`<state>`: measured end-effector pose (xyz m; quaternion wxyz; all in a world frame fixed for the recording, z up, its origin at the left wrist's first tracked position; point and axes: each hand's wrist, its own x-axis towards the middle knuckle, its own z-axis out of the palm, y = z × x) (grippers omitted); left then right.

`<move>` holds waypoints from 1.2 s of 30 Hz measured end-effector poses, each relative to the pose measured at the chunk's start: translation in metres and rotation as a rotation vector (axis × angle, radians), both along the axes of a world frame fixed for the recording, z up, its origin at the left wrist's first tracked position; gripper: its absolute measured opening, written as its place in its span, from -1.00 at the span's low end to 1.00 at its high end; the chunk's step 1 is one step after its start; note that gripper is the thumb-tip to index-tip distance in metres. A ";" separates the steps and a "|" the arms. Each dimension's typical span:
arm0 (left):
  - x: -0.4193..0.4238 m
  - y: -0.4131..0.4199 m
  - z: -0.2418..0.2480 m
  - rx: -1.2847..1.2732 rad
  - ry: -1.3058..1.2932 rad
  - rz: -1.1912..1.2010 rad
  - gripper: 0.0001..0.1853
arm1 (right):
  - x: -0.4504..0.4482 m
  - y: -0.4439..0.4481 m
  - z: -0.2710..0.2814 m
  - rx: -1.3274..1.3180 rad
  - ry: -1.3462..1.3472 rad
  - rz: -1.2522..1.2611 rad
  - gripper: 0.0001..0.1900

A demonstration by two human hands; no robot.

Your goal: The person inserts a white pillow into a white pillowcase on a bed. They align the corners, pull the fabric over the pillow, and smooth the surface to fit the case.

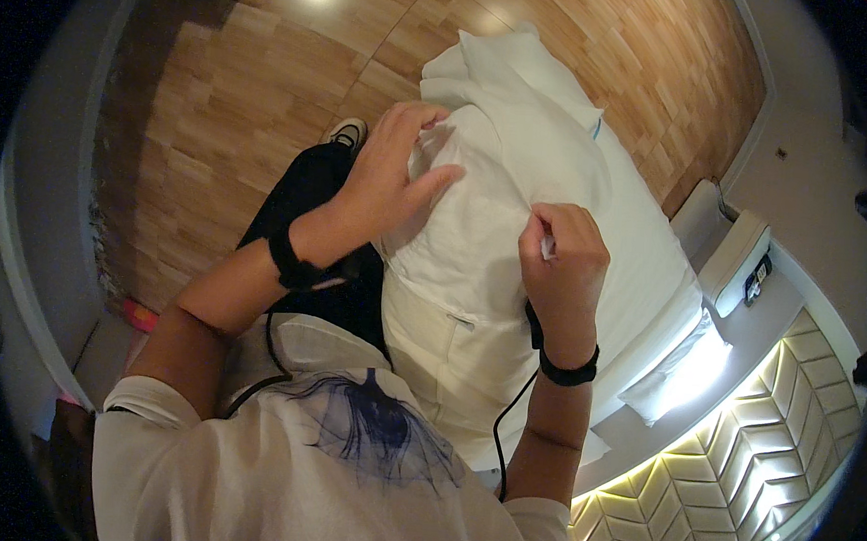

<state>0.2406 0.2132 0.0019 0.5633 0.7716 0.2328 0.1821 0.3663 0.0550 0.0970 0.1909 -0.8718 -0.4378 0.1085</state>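
Note:
White bedding (472,214) lies bunched and layered on the near part of a bed, right in front of me. My right hand (568,265) pinches a fold of the white cover (565,160), and a bit of cloth shows inside the curled fingers. My left hand (391,171) is over the near left side of the bedding, thumb and fingers spread apart around a loose crumpled part; its fingertips are partly hidden by cloth. Below the bedding, the pale side of the mattress (419,342) shows a small tag (460,321). Both wrists wear black bands.
A white pillow (672,371) rests at the bed's head, beside a lit, padded headboard (708,471) with a chevron pattern. A bedside unit (735,262) stands beyond the bed. Wood-look floor (267,82) surrounds the far end. My shoe (349,131) is left of the bed.

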 end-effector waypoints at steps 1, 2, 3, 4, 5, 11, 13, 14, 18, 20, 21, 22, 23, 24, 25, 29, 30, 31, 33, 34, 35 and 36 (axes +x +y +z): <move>0.002 0.002 -0.004 -0.067 0.005 0.003 -0.59 | -0.001 -0.001 0.007 -0.005 0.103 -0.042 -0.88; 0.003 0.004 -0.006 -0.080 0.014 -0.053 -0.59 | -0.001 -0.003 0.015 -0.009 0.204 -0.085 -0.88; 0.004 0.006 -0.008 -0.093 0.022 -0.112 -0.59 | -0.002 -0.004 0.023 -0.023 0.310 -0.125 -0.87; 0.004 0.006 -0.009 -0.127 0.078 -0.196 -0.60 | -0.001 -0.006 0.029 0.069 0.402 -0.089 -0.84; 0.004 0.005 -0.010 -0.106 0.061 -0.217 -0.61 | 0.000 -0.008 0.034 0.065 0.420 -0.046 -0.83; 0.013 -0.006 -0.003 -0.090 -0.210 -0.117 -0.71 | 0.000 -0.013 0.044 0.024 0.437 0.040 -0.79; 0.018 -0.008 -0.001 0.026 -0.197 -0.109 -0.72 | 0.000 -0.015 0.047 0.020 0.522 0.089 -0.79; 0.019 -0.008 0.000 0.072 -0.239 -0.131 -0.72 | 0.000 -0.017 0.049 0.009 0.568 0.111 -0.79; 0.022 -0.010 0.001 0.120 -0.274 -0.222 -0.73 | 0.003 -0.024 0.052 0.008 0.622 0.076 -0.80; 0.020 -0.011 0.002 0.097 -0.292 -0.275 -0.74 | 0.003 -0.028 0.051 0.035 0.602 0.039 -0.81; 0.020 -0.011 0.003 0.085 -0.310 -0.314 -0.75 | 0.002 -0.030 0.049 0.024 0.575 0.020 -0.81; 0.018 -0.012 0.003 0.059 -0.291 -0.350 -0.76 | 0.000 -0.032 0.048 0.028 0.546 0.000 -0.81; 0.017 -0.011 0.003 0.072 -0.312 -0.381 -0.76 | -0.002 -0.034 0.046 0.033 0.516 -0.021 -0.81; 0.015 -0.012 0.004 0.069 -0.294 -0.409 -0.75 | -0.004 -0.036 0.046 0.027 0.510 -0.022 -0.81; 0.014 -0.012 0.006 0.070 -0.308 -0.421 -0.74 | -0.005 -0.038 0.046 0.022 0.505 -0.023 -0.81; 0.015 -0.013 0.012 0.165 -0.269 -0.178 -0.72 | -0.009 -0.041 0.052 0.072 0.660 0.033 -0.80; 0.017 -0.013 0.014 0.175 -0.267 -0.164 -0.71 | -0.010 -0.041 0.054 0.084 0.694 0.030 -0.81; 0.019 -0.013 0.015 0.178 -0.232 -0.147 -0.70 | -0.010 -0.040 0.056 0.090 0.691 0.044 -0.80; 0.025 -0.023 0.020 0.188 -0.302 -0.167 -0.71 | -0.008 -0.038 0.060 0.071 0.723 0.057 -0.80; 0.028 -0.026 0.022 0.199 -0.333 -0.185 -0.72 | -0.008 -0.037 0.062 0.017 0.686 0.051 -0.81; 0.031 -0.028 0.023 0.186 -0.303 -0.172 -0.73 | -0.008 -0.035 0.063 -0.037 0.654 0.035 -0.83; 0.034 -0.027 0.022 0.182 -0.288 -0.169 -0.74 | -0.008 -0.033 0.062 -0.067 0.627 0.007 -0.84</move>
